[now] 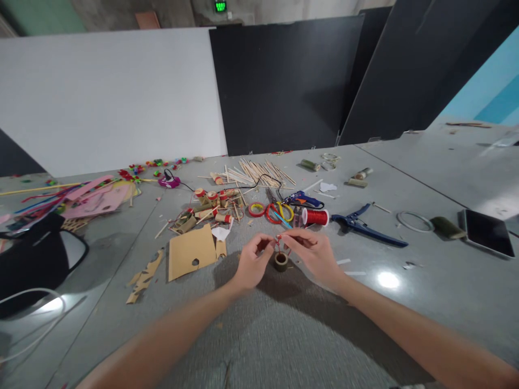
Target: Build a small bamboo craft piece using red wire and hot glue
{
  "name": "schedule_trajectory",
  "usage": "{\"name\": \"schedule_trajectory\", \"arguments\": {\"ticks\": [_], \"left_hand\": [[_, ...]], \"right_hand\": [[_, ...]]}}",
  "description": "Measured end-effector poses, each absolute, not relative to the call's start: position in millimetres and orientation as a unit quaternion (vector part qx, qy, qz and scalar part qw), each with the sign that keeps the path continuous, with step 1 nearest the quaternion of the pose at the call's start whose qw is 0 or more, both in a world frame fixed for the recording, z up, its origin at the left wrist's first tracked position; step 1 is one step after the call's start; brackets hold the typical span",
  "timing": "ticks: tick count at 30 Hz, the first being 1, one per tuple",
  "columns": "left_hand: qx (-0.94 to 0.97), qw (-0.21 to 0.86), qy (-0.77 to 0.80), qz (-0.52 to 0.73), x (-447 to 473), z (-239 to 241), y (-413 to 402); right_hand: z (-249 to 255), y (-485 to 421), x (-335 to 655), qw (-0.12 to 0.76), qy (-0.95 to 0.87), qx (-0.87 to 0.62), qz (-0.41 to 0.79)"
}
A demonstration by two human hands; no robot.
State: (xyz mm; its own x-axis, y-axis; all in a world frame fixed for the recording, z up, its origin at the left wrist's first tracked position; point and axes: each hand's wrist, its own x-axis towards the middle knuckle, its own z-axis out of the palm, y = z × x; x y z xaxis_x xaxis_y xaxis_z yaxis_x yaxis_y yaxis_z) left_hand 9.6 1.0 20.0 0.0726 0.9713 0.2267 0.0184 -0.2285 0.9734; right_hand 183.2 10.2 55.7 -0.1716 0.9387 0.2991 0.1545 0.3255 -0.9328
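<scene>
Between my fingertips, over the near middle of the table, runs a thin red cord [278, 244]. My left hand [256, 258] pinches it from the left, and my right hand [313, 253] pinches it from the right. The cord looks looped or knotted where the fingers meet. Its lower strands reach down to a short hollow bamboo ring [281, 262] just below, whose open end faces me. Whether the ring hangs or rests on the table I cannot tell. Beyond my right hand lies a spool of red cord [316, 217].
Scissors [279, 212], tape rolls [256, 209] and a blue glue gun [306, 199] lie behind my hands. To the left are cardboard [192, 253] and bamboo pieces [213, 197]; to the right, blue cutters [368, 227] and a tablet [487, 233]. Wooden sticks [259, 173] spread at the back.
</scene>
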Motion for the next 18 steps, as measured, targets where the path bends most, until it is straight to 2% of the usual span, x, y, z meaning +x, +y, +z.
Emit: {"name": "schedule_trajectory", "arguments": {"ticks": [6, 18], "left_hand": [[0.557, 0.494, 0.406, 0.531, 10.0, 22.3, 0.1], [0.566, 0.468, 0.420, 0.532, 8.9, 19.5, 0.7]], "right_hand": [[56.5, 13.4, 184.4, 0.472, -0.656, -0.373, 0.455], [58.6, 14.2, 182.4, 0.453, -0.626, -0.355, 0.527]]}}
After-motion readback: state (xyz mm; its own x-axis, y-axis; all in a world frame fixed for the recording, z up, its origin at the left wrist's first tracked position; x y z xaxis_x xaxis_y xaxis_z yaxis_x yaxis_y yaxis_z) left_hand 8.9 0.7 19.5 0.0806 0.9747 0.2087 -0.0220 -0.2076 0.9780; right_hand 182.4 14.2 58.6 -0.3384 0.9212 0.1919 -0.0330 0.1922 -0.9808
